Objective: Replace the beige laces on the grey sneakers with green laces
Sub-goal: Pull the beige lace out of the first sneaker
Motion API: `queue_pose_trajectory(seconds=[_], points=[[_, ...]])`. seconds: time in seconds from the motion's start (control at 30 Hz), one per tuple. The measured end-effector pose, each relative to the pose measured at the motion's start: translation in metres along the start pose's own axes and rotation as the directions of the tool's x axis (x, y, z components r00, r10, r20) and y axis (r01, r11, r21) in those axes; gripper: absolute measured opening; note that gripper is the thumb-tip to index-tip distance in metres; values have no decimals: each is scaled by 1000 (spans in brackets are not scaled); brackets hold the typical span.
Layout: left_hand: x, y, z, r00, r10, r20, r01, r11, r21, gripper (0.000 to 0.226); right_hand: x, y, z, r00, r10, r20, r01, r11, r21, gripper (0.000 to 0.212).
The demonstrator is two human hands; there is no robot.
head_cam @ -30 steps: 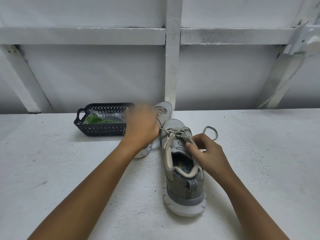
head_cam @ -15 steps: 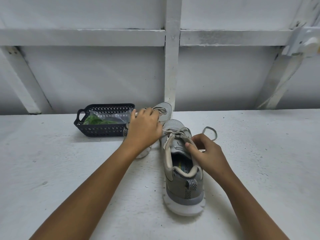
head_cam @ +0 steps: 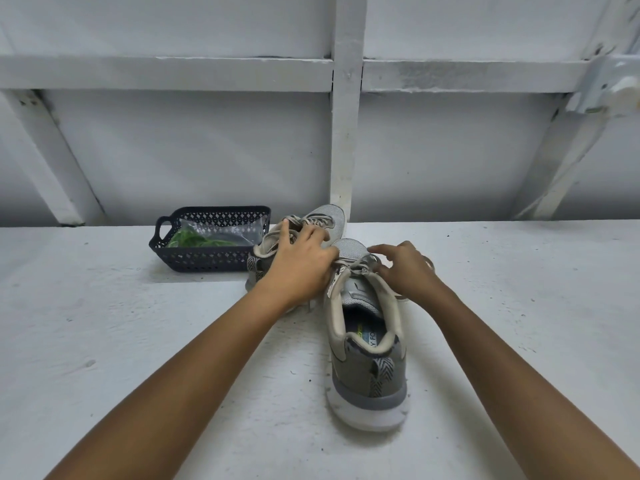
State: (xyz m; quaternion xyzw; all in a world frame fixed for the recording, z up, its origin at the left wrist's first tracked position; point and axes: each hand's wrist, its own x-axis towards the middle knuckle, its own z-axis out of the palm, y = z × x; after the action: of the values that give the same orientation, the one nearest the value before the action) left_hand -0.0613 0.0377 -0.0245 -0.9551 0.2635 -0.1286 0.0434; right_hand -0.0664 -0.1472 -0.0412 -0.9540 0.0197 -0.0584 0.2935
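The nearer grey sneaker point(head_cam: 367, 358) stands in the middle of the white table point(head_cam: 104, 341), heel toward the person and toe toward the far edge. Its beige laces point(head_cam: 358, 268) are still threaded and knotted. The second sneaker point(head_cam: 327, 220) sits just behind it and to the left, close to the far edge at the foot of a white post point(head_cam: 346, 133).

The left hand point(head_cam: 301, 268) lies across that second sneaker and hides most of its middle. Its fingers are spread and fairly straight over the laces, and its thumb reaches toward the nearer shoe. The right hand point(head_cam: 408, 271) hovers over the knot with its forefinger stretched toward the toe and its other fingers bent. Whether it actually pinches a lace I cannot tell, as the hand covers the spot.

A dark perforated basket point(head_cam: 207, 261) sits along the far edge, touching the second sneaker's heel. It holds the green laces point(head_cam: 188, 239) (in a clear bag).
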Motion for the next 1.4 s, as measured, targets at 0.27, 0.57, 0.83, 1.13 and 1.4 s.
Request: queue_pose_trajectory(seconds=[0.27,0.57,0.83,1.13,1.4], points=[[-4,-4,-26,989,-98,-111,52,932,-359,13,-9,-7,-23,998,-57,-23,59,995,86,7],[-37,26,-57,998,-67,-16,47,838,-543,7,-51,-32,-46,958,-241,156,232,970,75,16],[-67,29,-57,979,99,179,4,865,-501,25,-51,-35,-53,939,-274,209,283,959,-13,23],[-71,36,-31,979,-204,-1,144,696,-704,20,-4,-14,-24,991,-85,108,81,996,39,15],[-68,48,-7,946,-325,-17,168,533,-830,37,6,-14,-13,988,-100,116,105,994,-34,11]])
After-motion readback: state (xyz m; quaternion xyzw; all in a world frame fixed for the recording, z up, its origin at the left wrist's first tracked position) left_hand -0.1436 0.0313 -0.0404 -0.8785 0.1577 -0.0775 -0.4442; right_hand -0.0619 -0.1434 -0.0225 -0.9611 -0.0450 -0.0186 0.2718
